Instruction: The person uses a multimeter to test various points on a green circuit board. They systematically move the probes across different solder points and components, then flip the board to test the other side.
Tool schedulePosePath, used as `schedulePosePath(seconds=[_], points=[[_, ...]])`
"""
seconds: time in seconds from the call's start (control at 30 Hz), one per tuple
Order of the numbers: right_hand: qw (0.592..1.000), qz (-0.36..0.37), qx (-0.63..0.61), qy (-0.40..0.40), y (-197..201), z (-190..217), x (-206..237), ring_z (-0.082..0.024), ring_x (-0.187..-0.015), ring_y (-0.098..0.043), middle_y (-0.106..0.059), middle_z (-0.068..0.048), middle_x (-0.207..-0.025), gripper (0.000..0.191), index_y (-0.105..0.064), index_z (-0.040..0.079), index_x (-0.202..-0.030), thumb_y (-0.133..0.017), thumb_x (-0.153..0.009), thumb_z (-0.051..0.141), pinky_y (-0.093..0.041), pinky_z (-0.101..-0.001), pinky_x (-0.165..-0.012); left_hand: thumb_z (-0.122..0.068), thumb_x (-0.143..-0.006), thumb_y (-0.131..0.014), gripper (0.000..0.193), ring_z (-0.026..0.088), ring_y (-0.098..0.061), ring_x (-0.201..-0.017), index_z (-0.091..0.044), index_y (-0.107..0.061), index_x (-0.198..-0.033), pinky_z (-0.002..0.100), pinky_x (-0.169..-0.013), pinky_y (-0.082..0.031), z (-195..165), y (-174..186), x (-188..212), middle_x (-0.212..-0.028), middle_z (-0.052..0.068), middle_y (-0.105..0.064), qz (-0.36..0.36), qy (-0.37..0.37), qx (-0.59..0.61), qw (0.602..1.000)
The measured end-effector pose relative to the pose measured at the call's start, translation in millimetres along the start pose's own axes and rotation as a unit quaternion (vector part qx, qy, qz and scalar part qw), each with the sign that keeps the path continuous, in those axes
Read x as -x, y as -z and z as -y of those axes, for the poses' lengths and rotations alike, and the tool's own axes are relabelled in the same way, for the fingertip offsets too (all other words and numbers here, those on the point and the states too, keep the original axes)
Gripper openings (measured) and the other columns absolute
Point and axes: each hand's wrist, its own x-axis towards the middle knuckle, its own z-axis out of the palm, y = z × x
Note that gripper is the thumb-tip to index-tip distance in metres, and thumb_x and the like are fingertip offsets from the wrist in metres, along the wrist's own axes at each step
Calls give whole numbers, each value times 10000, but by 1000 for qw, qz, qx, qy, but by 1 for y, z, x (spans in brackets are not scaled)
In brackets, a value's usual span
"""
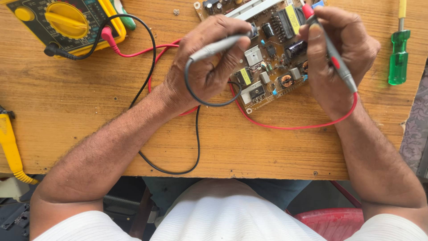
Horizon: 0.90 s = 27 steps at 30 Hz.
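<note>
A brown circuit board (pixel 272 62) crowded with capacitors, coils and heat sinks lies at the far middle of the wooden table (pixel 80 102). My left hand (pixel 209 62) grips a grey test probe (pixel 218 47), its tip hidden near the board's centre. My right hand (pixel 336 58) pinches a red-tipped probe (pixel 332 51) whose tip points at the board's upper right part. A black lead (pixel 196 134) and a red lead (pixel 290 127) run from the probes back to a yellow multimeter (pixel 67 22) at the far left.
A green-handled screwdriver (pixel 398 56) lies at the right side of the table. A yellow tool (pixel 11 149) hangs off the left edge. Another screwdriver's green tip (pixel 125 18) shows beside the meter. A red stool (pixel 339 223) sits below the front edge.
</note>
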Motion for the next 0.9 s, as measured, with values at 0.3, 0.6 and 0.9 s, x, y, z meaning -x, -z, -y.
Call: schedulePosePath(seconds=[0.3, 0.6, 0.9], points=[[999, 34, -7, -16, -7, 20, 8, -151, -822, -773, -748, -131, -973, 185, -633, -46, -1278, -639, -1204, 123, -639, -242, -694, -192, -1239, -570, 164, 153, -711, -1045, -34, -605, -1266, 276, -899, -587, 2, 2, 0, -1125, 68, -684, -26, 43, 14, 999], [992, 119, 25, 31, -19, 72, 23, -170, -746, -726, -736, -154, -890, 239, -635, -36, -1228, -708, -1007, 22, -594, -324, -626, -167, -1207, -614, 142, 209, -696, -1052, -26, -617, -1231, 325, -970, -539, 2, 1, 0, -1117, 69, -688, -32, 37, -28, 998], [992, -4, -86, -92, 15, 46, 5, -205, -984, -774, -727, -216, -1121, 117, -578, -117, -1256, -591, -1189, -22, -657, -302, -848, -162, -1158, -659, 136, 214, -702, -1151, -67, -650, -1255, 440, -1181, -453, 4, -3, 1, -1158, 81, -724, 22, -13, -45, 999]])
